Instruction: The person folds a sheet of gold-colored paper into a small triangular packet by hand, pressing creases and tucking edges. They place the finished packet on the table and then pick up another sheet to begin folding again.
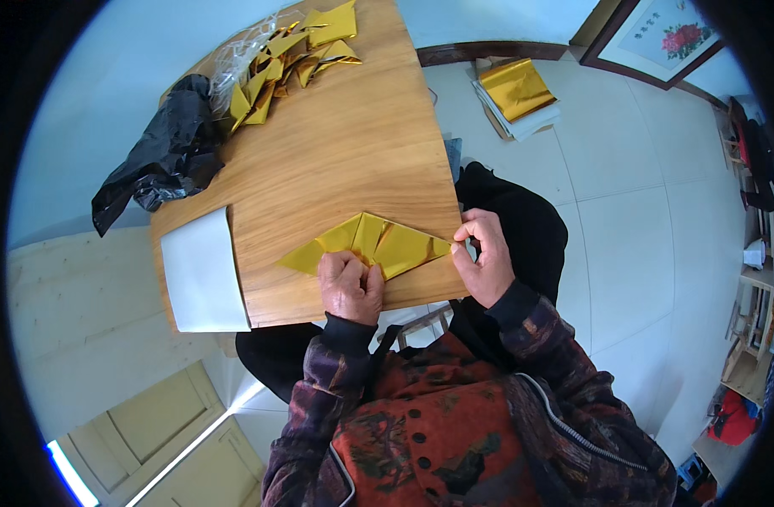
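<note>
On the wooden table (353,152) near its front edge lies a sheet of shiny gold foil paper (363,237), folded into a wide, pointed diamond shape with creases at its middle. My left hand (351,286) presses down on the near side of the folded paper, its fingers curled under and partly hidden. At the paper's right tip, close to the table's right edge, my right hand (487,258) pinches the point between thumb and forefinger.
Several folded gold paper pieces (273,72) lie heaped at the table's far left by a black plastic bag (171,144). White paper sheets (205,275) lie at the left edge. A stack topped with gold paper (516,90) rests on the tiled floor (624,220).
</note>
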A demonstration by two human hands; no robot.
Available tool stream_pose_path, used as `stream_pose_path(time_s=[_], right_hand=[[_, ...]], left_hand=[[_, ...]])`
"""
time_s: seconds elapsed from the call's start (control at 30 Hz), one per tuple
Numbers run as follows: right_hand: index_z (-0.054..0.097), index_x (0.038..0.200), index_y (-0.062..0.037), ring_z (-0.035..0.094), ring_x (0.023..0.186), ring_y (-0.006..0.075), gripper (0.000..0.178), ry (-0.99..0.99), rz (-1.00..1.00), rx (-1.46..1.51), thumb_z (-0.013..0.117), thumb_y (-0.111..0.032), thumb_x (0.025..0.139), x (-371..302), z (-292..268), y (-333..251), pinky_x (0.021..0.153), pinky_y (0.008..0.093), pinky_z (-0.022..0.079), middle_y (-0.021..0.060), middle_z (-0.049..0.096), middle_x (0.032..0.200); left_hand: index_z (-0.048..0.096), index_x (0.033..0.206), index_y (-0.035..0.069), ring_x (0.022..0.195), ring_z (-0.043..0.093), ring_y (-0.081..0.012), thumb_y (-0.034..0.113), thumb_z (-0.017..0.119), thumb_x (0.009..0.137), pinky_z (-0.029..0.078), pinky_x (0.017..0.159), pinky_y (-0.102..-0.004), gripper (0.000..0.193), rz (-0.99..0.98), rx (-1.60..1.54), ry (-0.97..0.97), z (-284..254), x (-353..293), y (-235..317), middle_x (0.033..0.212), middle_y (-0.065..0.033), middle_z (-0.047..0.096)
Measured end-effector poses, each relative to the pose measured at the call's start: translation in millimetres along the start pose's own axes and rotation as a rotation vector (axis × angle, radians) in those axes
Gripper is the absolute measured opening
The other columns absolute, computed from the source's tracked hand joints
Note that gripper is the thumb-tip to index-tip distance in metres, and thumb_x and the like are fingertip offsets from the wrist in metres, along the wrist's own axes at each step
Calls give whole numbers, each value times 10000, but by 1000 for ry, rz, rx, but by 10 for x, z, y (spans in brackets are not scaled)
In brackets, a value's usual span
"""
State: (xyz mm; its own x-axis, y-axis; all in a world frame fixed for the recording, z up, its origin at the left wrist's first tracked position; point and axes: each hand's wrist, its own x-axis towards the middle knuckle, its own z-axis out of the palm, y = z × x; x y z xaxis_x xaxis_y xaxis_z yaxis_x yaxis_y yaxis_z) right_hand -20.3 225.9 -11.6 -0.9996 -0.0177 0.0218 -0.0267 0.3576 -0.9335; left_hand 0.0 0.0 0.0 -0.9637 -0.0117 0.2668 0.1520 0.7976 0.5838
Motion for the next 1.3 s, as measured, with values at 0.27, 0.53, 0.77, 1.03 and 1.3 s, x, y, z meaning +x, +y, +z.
stream_pose_path(time_s=[0.27,0.53,0.77,1.03,1.3], right_hand=[[584,981,-53,490,1213,353,230,144,-375,-370,631,15,767,-12,67,-225,1002,434,405,144,524,1275],[469,1365,-58,253,1441,260,680,-409,-573,-509,697,-357,799,-354,546,-541,1156,499,204,89,335,1525],[409,1418,-58,232,1448,272,758,-373,-538,-569,665,-443,818,-310,519,-396,1174,523,115,112,332,1526],[394,1426,-37,222,1454,280,795,-373,-491,-550,679,-447,807,-281,519,-348,1176,533,86,123,333,1524],[403,1421,-39,226,1452,280,786,-389,-469,-561,680,-445,808,-274,500,-363,1176,525,97,123,337,1520]], left_hand=[[540,649,33,832,529,-328,43,723,697,439,730,-428,190,-15,-50,10,-33,-5,-14,861,-126,558],[572,714,4,823,528,-329,67,677,683,432,712,-407,126,40,-25,1,3,-15,-69,851,-141,550],[548,689,-1,828,532,-336,-9,677,723,447,725,-416,134,-18,-2,-35,-34,-33,-17,868,-151,548],[539,666,21,800,510,-310,-3,709,727,428,730,-397,182,-17,12,-32,-59,-4,49,838,-123,520],[541,658,29,811,509,-304,12,719,727,424,756,-396,192,-53,13,-40,-73,-5,79,837,-119,527]])
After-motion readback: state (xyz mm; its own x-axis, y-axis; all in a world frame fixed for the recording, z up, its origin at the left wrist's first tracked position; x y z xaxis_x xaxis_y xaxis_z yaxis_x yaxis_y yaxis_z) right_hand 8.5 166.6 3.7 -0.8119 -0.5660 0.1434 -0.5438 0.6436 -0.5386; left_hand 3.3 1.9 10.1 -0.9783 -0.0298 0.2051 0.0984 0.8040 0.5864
